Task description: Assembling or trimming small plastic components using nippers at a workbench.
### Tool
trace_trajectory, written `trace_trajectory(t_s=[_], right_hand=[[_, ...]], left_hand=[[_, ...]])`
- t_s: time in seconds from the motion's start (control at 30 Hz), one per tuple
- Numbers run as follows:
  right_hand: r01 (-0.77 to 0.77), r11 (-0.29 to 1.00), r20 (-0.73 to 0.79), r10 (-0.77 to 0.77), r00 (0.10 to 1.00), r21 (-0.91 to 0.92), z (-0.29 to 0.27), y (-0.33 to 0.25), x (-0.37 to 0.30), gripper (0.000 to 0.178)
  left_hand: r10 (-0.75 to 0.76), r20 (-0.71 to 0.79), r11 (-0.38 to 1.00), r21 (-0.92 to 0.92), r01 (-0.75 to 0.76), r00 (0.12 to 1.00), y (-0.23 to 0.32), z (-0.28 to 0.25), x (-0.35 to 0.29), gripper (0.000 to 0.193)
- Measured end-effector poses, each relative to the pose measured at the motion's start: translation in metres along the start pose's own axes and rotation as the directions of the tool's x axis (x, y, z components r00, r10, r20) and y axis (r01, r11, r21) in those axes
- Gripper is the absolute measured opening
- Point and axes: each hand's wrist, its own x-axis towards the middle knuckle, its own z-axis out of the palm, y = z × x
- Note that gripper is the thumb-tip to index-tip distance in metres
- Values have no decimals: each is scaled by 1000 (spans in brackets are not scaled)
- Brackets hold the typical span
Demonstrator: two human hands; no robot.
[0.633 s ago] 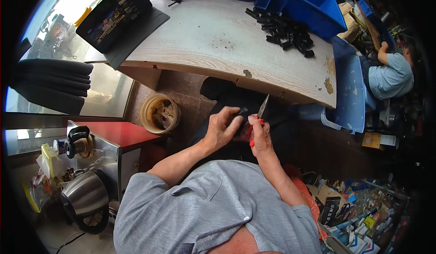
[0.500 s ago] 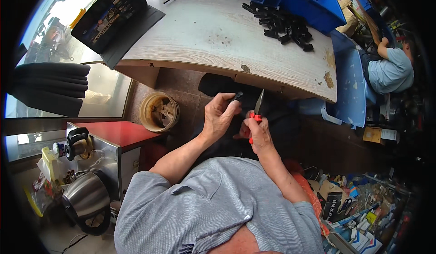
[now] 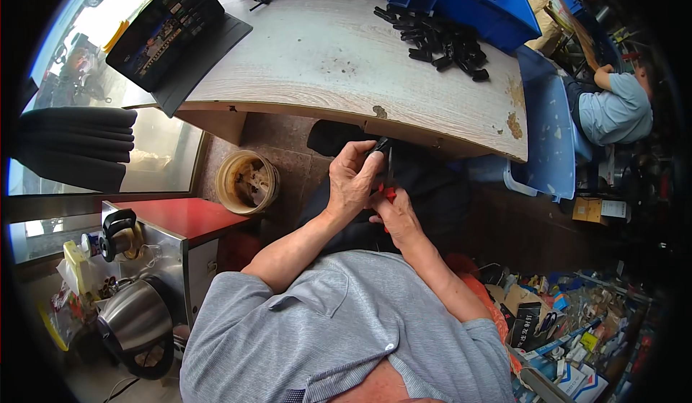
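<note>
Above my lap, my left hand [image 3: 352,181] pinches a small black plastic piece [image 3: 381,144] between thumb and fingers. My right hand [image 3: 401,219] is wrapped round the red handles of a pair of scissors [image 3: 390,192]. Their narrow metal blades point away from me, and the tip comes up beside the black piece; whether it touches cannot be made out. A heap of similar black pieces [image 3: 450,46] lies at the far right of the white table [image 3: 310,64].
Blue bins [image 3: 476,3] line the table's far edge, and a tablet [image 3: 169,39] stands at its left. A bucket [image 3: 247,182] is on the floor, left of my legs. A light-blue tub [image 3: 548,129] stands right of the table; beyond it sits another person [image 3: 616,107].
My right hand has moved left with the scissors, bringing the blades from apart to right beside the black piece. My left hand stays nearly in place; the whole view has shifted slightly.
</note>
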Motion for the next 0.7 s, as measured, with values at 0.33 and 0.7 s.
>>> trace_trajectory(t_s=[0.33, 0.7], right_hand=[[-1, 997, -1, 1, 1000, -75, -3, -1, 1, 41], [5, 1000, -9, -5, 1000, 2, -3, 3, 3, 32]], left_hand=[[29, -14, 999, 46, -28, 999, -11, 1, 2, 24], [-21, -23, 995, 97, 23, 1000, -12, 1, 1, 22]])
